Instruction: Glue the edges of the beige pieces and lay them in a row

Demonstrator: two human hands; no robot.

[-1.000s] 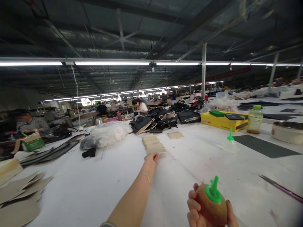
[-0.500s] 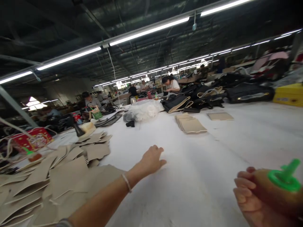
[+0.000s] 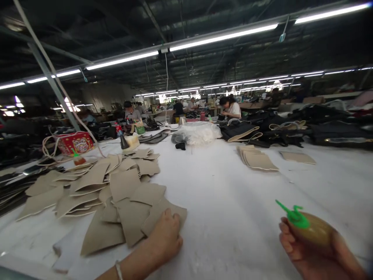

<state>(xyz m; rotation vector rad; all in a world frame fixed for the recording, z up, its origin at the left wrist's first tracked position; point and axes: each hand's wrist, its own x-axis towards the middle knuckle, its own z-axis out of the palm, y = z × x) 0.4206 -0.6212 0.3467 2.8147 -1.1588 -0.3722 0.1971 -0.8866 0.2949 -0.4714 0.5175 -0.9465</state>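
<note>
Left hand at edge of 1 tan piece (can't tell grip); right hand clasps bottle, bare table between.

Matt, smooth on beige pieces at eight o'clock, with paler cut edges. Moulded plastic in green nozzle, glossy translucent plastic in squeeze bottle, both at four o'clock. Crinkled, shiny clear plastic in wrapping at dial centre. Smooth, matt on white tabletop at six o'clock. Perhaps leather in black bags at three o'clock.
</note>
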